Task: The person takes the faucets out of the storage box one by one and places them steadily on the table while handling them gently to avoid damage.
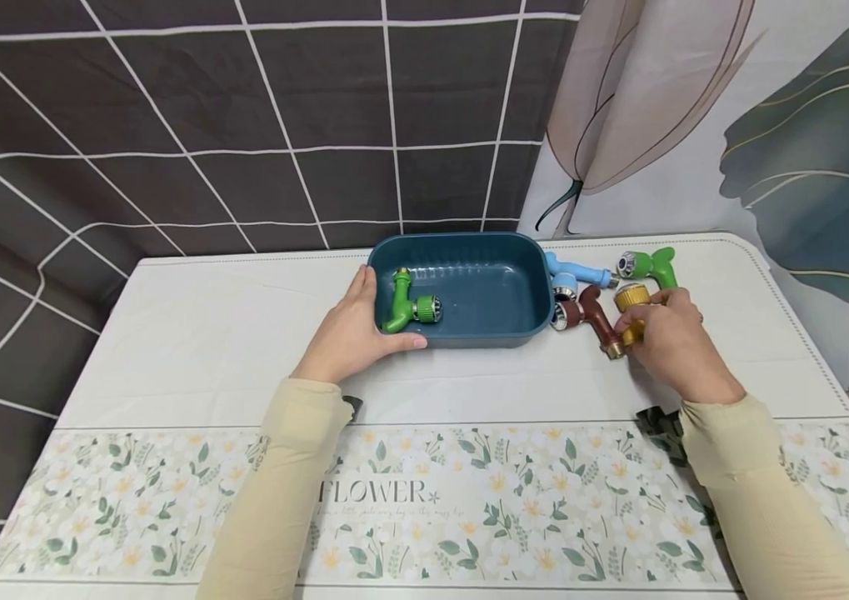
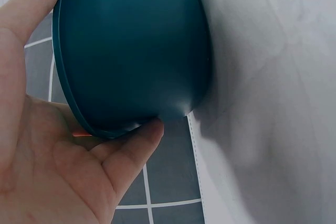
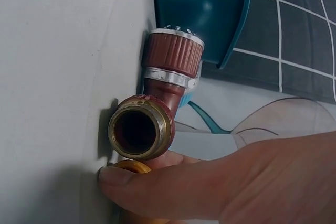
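Observation:
A dark teal plastic basin (image 1: 480, 333) stands at the back middle of the table, with a green faucet (image 1: 402, 304) lying in its left end. My left hand (image 1: 349, 333) grips that end, thumb along the front wall and fingers round the far corner; the left wrist view shows this hand (image 2: 68, 166) against the basin's outer wall (image 2: 131, 51). With my right hand (image 1: 671, 342) I pinch a yellow faucet (image 1: 631, 296), partly hidden by the fingers. A brown-red faucet (image 1: 596, 317) lies just left of it, its threaded brass end close to my thumb in the right wrist view.
A light blue faucet (image 1: 580, 272) lies against the basin's right end. Behind my right hand is another green faucet (image 1: 652, 265). The white tablecloth (image 1: 207, 350) has a floral band in front, and a dark grid-patterned cloth (image 1: 334, 117) hangs behind the table.

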The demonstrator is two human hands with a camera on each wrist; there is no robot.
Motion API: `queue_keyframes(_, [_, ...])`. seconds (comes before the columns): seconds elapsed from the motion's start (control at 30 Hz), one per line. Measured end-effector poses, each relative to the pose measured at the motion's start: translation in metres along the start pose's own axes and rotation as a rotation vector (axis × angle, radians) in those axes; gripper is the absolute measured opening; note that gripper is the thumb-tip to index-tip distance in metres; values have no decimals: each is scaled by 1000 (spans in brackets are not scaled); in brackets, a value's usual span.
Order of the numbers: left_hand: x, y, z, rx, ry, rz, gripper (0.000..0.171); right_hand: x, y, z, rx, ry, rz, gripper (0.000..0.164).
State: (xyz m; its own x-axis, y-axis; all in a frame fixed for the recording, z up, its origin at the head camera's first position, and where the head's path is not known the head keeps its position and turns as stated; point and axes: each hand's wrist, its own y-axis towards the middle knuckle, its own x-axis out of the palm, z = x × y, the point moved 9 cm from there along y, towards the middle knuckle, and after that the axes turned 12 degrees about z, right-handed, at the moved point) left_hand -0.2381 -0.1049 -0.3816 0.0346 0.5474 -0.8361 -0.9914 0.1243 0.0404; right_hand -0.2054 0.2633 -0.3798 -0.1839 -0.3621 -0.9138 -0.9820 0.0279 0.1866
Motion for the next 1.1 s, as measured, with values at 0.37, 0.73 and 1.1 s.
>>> queue_keyframes(0.37, [1, 0, 0, 8, -4, 2, 132, 0, 0, 3, 9, 23, -41, 29])
queue_keyframes(0.73, [1, 1, -1, 10, -3, 1, 132, -1, -2, 4, 29, 44, -96, 38])
queue_keyframes(1.1, [0, 0, 0, 10, -2, 9, 132, -4, -1, 4, 2, 47, -121, 40])
